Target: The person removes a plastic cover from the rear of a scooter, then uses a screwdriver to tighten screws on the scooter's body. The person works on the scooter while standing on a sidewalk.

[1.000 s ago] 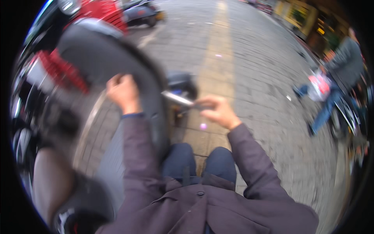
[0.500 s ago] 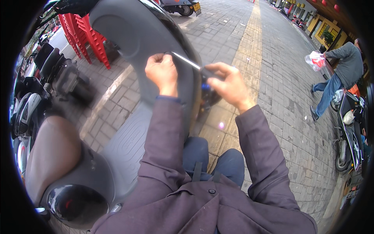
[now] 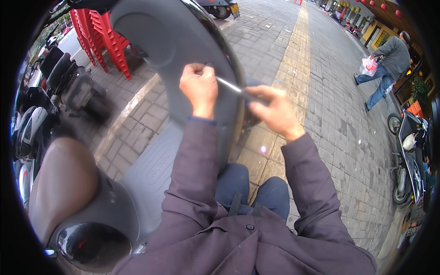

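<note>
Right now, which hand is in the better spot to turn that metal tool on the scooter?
Probably the right hand: its grip is on the handle of the screwdriver. The left hand is closed at the tip against the grey scooter panel, seemingly steadying it.

Outdoors on a pavement of grey paving bricks (image 3: pixel 339 114), in flat daylight. A yellow tactile strip (image 3: pixel 293 50) running from near centre to the far edge. Stacked red plastic chairs (image 3: pixel 103 39) at far left, with parked scooters (image 3: pixel 32 114) lined along the left rim. At far right, a passer-by in a grey jacket (image 3: pixel 389 59) carrying a pink and white plastic bag (image 3: pixel 369 65). More parked motorbikes (image 3: pixel 410 156) on the right edge. Shopfronts with red lanterns (image 3: pixel 382 9) in the far right corner.
</note>
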